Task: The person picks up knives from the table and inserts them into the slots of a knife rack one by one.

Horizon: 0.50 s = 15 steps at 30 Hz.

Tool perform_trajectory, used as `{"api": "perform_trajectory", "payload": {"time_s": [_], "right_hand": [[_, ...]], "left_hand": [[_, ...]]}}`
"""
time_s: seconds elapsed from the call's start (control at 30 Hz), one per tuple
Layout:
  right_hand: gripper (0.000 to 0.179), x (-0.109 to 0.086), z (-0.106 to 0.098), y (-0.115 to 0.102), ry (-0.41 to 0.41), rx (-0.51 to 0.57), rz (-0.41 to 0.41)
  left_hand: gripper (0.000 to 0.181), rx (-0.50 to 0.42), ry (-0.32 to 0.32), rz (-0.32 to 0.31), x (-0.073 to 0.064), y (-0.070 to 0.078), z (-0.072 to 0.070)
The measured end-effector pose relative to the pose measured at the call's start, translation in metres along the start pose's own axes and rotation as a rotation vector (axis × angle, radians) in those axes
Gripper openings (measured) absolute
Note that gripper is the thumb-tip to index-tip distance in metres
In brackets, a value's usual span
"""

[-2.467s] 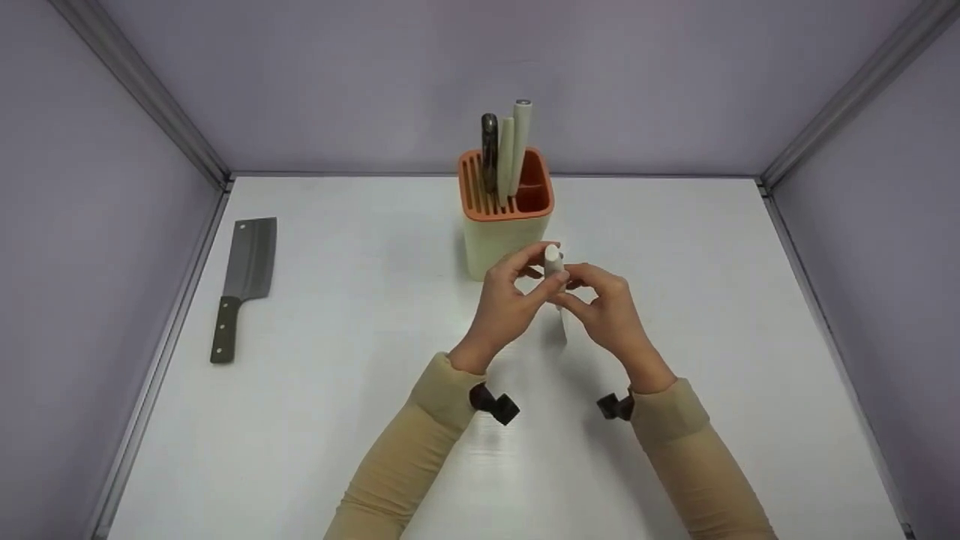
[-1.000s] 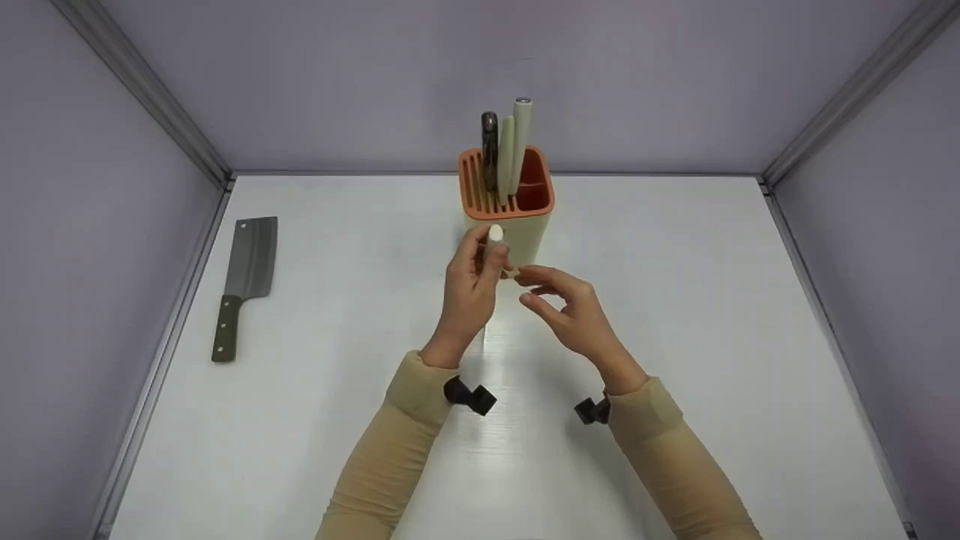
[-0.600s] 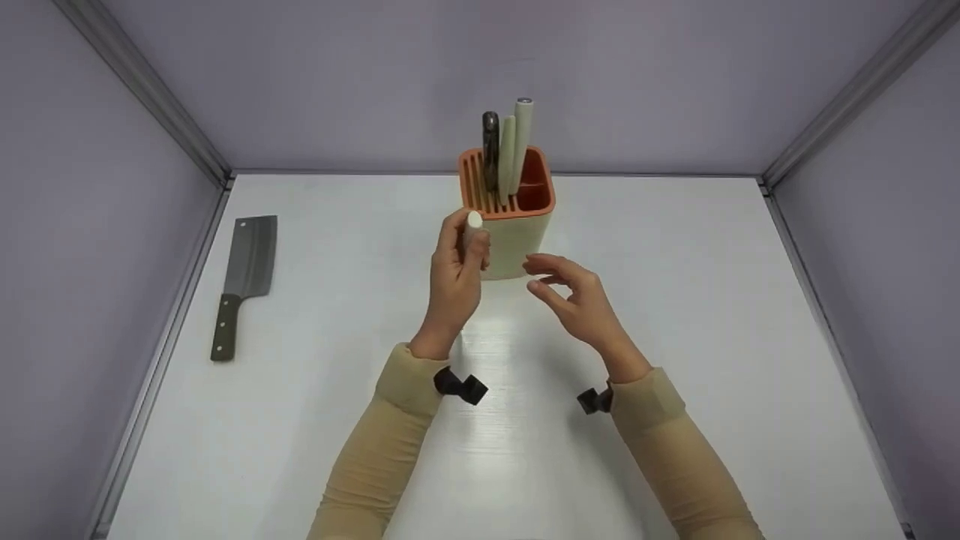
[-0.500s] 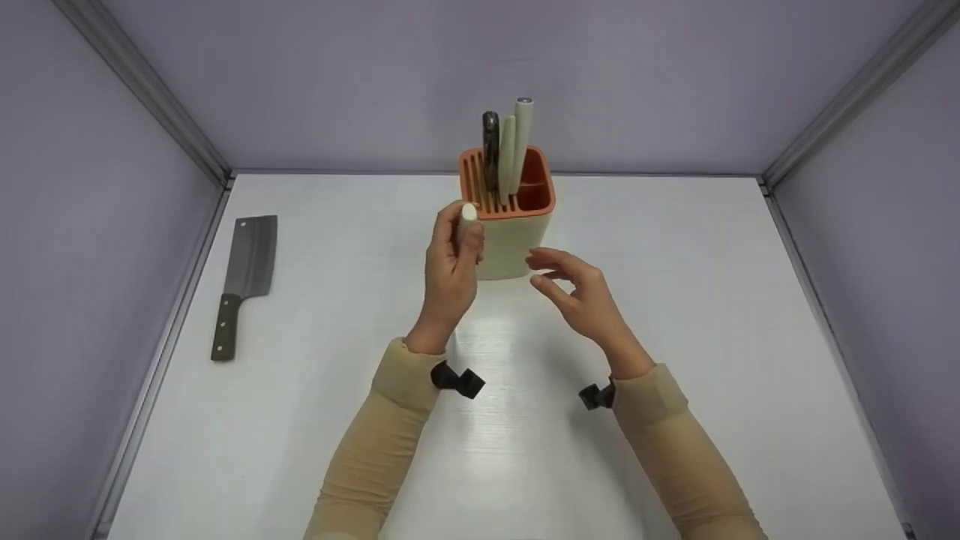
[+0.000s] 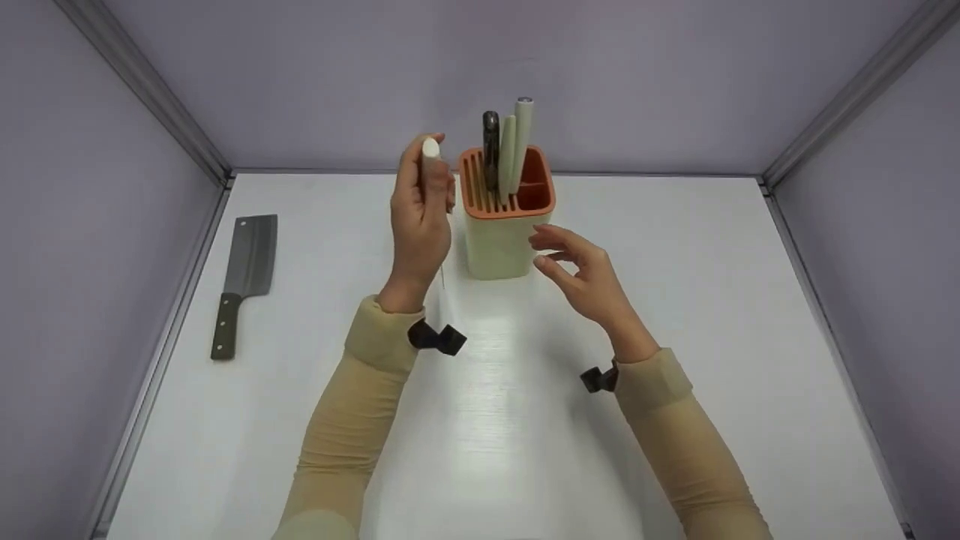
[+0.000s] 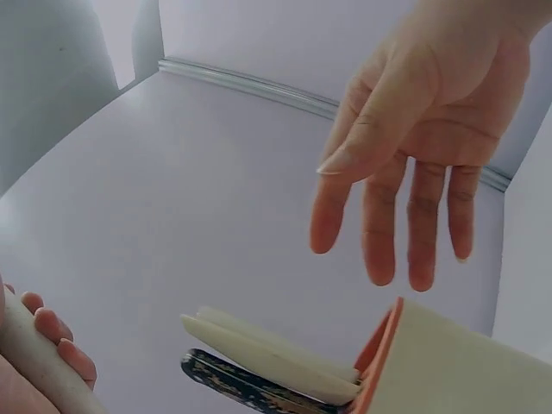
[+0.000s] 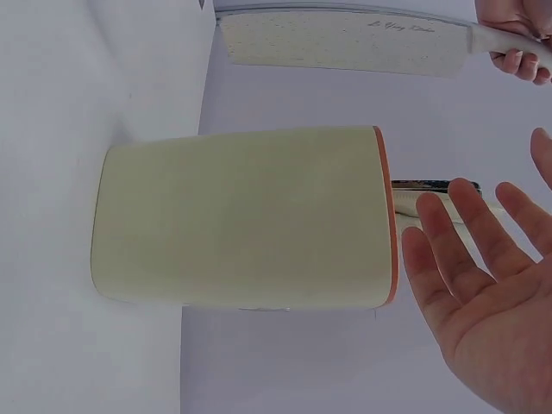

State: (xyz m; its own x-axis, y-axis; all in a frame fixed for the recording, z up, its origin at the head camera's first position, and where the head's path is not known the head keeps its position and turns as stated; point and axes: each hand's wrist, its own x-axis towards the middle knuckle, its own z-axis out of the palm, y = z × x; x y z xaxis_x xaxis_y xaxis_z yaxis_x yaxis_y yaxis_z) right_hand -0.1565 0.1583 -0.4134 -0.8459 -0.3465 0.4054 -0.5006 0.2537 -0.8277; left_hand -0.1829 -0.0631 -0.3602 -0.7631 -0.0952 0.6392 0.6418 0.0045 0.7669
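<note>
My left hand grips the white handle of a knife and holds it upright, raised just left of the knife block. Its broad white blade hangs point down beside the block, above the table. The cream block has an orange slotted top and holds a dark-handled knife and two cream-handled ones. My right hand hovers open beside the block's right side, fingers spread, holding nothing. The left wrist view shows this hand above the block's rim.
A steel cleaver with a dark handle lies flat near the left edge of the white table. Lilac walls with metal corner rails close in the back and both sides.
The left hand took the white knife alone, then lifted it up and left, from in front of the block to beside its top. The right hand let go and stays open near the block.
</note>
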Motion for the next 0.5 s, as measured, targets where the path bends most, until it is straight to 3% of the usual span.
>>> {"api": "perform_trajectory", "payload": {"time_s": [0.27, 0.5], "right_hand": [[0.046, 0.01, -0.003, 0.022, -0.008, 0.025, -0.029], [0.045, 0.021, -0.008, 0.017, -0.01, 0.04, -0.086]], "left_hand": [[0.03, -0.033, 0.03, 0.097, 0.027, 0.025, 0.002], [0.031, -0.066, 0.048, 0.188, 0.04, 0.042, 0.006]]}}
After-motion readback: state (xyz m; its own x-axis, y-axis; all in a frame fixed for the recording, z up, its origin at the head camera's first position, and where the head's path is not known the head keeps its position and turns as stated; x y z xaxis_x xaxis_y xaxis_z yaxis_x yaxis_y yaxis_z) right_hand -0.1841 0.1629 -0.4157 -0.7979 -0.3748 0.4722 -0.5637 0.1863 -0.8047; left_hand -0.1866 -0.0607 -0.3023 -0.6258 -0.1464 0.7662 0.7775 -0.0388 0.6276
